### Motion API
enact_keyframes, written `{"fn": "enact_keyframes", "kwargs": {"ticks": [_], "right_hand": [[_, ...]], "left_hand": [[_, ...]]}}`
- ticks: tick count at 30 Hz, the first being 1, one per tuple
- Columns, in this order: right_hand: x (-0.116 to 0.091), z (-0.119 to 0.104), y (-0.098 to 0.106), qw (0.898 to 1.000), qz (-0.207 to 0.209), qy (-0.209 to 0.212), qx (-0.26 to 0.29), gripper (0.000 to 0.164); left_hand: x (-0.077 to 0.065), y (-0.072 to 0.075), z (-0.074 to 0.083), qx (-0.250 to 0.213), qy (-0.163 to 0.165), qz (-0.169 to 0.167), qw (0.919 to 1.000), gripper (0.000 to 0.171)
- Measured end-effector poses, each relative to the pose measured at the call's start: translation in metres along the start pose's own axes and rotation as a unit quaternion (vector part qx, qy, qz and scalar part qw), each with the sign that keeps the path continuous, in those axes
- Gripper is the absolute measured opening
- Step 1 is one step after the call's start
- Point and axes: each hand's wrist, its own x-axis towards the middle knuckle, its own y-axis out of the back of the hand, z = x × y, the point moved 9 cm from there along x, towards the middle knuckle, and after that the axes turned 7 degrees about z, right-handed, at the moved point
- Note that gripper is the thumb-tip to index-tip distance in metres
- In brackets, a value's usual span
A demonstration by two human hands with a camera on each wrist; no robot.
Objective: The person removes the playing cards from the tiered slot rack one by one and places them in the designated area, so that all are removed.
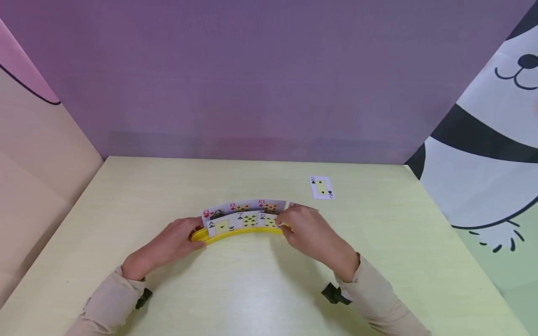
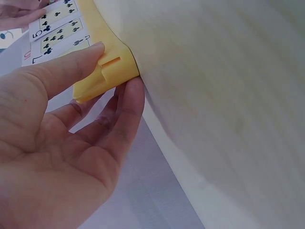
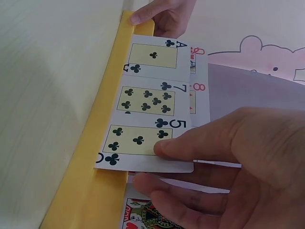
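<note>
A curved yellow card holder (image 1: 248, 230) sits on the pale table (image 1: 244, 289), in front of the person, and both hands are at it. The left hand (image 1: 174, 238) pinches the holder's left end, with the thumb on top and the other fingers curled at the back and under the edge. The right hand (image 1: 313, 233) is well apart from it, near the other side of the holder. It pinches the five of clubs (image 3: 133, 140), thumb on the front and fingers behind. The low edge of that card meets the holder, but I cannot tell how far down it goes. Next to it in the front row stand the seven of clubs (image 3: 147, 101) and then the ace of clubs (image 3: 152, 59) at the left. Behind them is a back row with a red queen (image 1: 206, 213), the eight of diamonds (image 1: 243, 207) and the ten of diamonds (image 1: 271, 206). A red picture card (image 3: 147, 217) shows below the right fingers in the right wrist view. A black two (image 1: 322, 187) lies flat on the table, past the holder and to the right. A big purple wall (image 1: 260, 84) stands at the back.
</note>
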Motion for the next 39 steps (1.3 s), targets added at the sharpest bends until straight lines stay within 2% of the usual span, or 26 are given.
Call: {"fn": "enact_keyframes", "kwargs": {"ticks": [6,12,20,26,34,39], "right_hand": [[-0.002,0.003,0.002,1.000,-0.015,-0.015,-0.005,0.015],[-0.003,0.003,0.005,1.000,-0.015,-0.009,0.004,0.019],[-0.004,0.003,0.008,0.999,-0.023,-0.020,0.020,0.014],[-0.005,0.002,0.020,0.999,-0.001,-0.016,0.034,0.014],[-0.007,0.002,0.040,0.992,0.043,0.011,0.114,0.013],[-0.008,0.006,0.053,0.988,0.069,0.008,0.141,0.013]], "left_hand": [[0.000,0.000,0.001,-0.002,-0.007,0.000,1.0000,0.049],[-0.001,0.000,0.001,-0.003,-0.010,0.002,0.9999,0.049],[-0.001,0.000,0.001,0.001,-0.011,0.004,0.9999,0.048],[-0.001,0.000,0.002,0.002,-0.015,0.005,0.9999,0.048],[-0.001,0.001,0.003,0.004,-0.018,0.003,0.9998,0.048],[-0.001,0.001,0.003,0.006,-0.017,0.007,0.9998,0.048]]}}
